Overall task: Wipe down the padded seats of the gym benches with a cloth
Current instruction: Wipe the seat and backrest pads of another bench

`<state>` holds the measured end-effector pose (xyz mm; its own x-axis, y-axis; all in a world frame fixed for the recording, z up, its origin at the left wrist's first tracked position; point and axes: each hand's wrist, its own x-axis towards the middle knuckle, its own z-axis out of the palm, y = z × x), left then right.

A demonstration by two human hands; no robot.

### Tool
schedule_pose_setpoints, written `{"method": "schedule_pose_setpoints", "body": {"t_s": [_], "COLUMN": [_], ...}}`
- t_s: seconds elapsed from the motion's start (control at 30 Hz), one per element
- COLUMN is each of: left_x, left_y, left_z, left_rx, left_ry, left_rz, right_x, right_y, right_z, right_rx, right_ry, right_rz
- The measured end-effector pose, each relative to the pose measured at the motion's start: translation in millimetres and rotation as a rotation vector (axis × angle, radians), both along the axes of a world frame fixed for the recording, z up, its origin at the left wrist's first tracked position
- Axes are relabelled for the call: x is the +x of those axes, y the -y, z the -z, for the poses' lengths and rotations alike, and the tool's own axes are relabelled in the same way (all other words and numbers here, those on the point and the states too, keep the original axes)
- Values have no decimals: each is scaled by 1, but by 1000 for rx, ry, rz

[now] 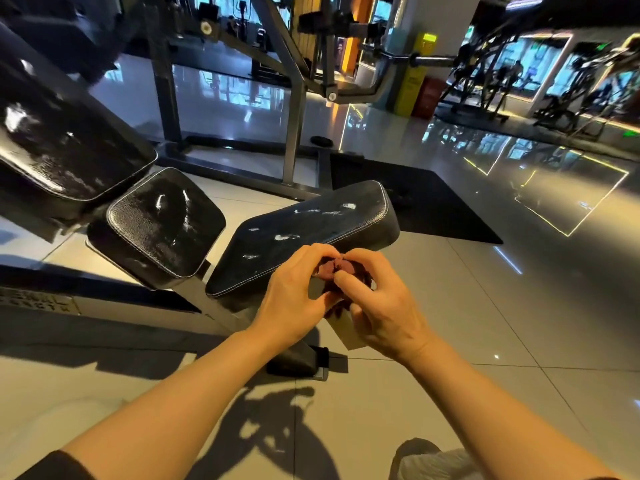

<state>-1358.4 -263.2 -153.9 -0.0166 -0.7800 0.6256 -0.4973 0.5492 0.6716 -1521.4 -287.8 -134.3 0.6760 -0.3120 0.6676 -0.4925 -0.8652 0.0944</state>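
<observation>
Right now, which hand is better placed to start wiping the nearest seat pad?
Probably the left hand: it grips the cloth and overlaps the nearest seat pad. The right hand sits off its edge.

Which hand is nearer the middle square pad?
Left. The left hand grips the cloth over the near pad's front edge, on the side toward the middle square pad; the right hand holds the cloth farther away.

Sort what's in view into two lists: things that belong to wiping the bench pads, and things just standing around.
For the job: cloth, gripped by left hand and right hand; near seat pad; middle pad; back pad.

Just around: black floor mat; machine frame; yellow sign; exercise bikes.
</observation>
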Motion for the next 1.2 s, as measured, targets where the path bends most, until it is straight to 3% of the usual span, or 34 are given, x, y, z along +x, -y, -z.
{"method": "schedule_pose_setpoints", "body": {"t_s": [0.07,0.23,0.4,0.6,0.77,1.03,1.2], "left_x": [-4,-12,-10,-12,-2,22,34], "left_y": [0,3,6,2,1,-9,-20], "left_z": [1,2,2,7,15,26,34], "left_rx": [-46,-198,-292,-176,-55,65,157], "left_ry": [-7,33,84,231,271,330,363], "left_rz": [-38,-84,-97,-99,-203,-360,-403], "right_x": [-4,3,-2,-10,-17,24,44], "right_y": [-2,-7,-6,3,24,23,13], "right_z": [-2,-11,-13,-17,-13,25,37], "right_rx": [45,319,622,279,-96,-66,-12], "right_ry": [38,399,349,333,156,260,176], "right_rz": [-42,37,8,115,338,506,423]}}
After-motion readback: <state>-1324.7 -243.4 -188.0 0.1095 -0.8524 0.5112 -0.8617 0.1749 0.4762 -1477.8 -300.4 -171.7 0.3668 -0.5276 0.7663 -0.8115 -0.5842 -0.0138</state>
